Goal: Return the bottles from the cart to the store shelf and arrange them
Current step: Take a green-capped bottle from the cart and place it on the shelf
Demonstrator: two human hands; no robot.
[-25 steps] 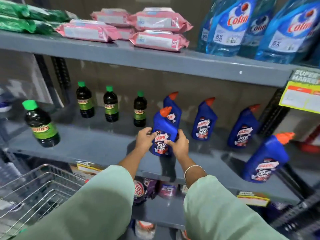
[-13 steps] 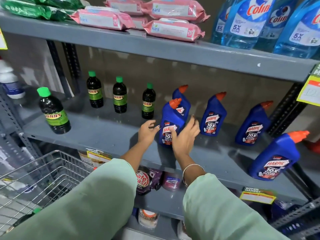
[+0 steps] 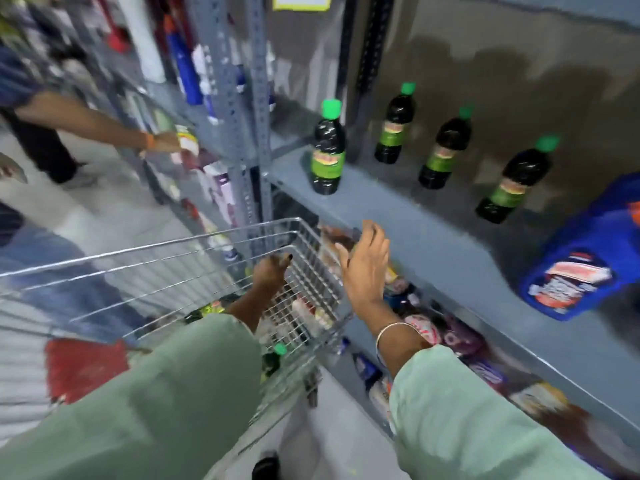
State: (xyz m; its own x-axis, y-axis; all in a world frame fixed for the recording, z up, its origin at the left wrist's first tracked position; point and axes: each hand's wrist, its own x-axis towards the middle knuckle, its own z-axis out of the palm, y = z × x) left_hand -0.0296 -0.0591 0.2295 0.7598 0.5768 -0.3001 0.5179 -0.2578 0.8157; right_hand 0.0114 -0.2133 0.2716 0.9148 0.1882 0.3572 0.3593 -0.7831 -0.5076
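The view is blurred and tilted. My left hand (image 3: 270,271) reaches down into the wire cart (image 3: 194,251), fingers curled, holding nothing I can make out. My right hand (image 3: 365,268) hangs open with fingers spread, just beyond the cart's right rim and in front of the grey shelf (image 3: 433,244). Several dark bottles with green caps stand on that shelf: one near its left end (image 3: 329,150), others further back (image 3: 396,126). A blue toilet-cleaner bottle (image 3: 585,261) stands at the right. One green-capped dark bottle (image 3: 273,358) lies low in the cart.
Another person's arm (image 3: 97,126) reaches to the neighbouring rack at the left, across the aisle floor. A perforated grey upright (image 3: 249,109) separates the racks. Packets and jars (image 3: 433,334) fill the lower shelf. A red object (image 3: 83,365) lies beyond the cart.
Both hands have left the blue bottle on the shelf and swung down left towards the cart. The camera has turned left and down; the upper shelf is out of view.
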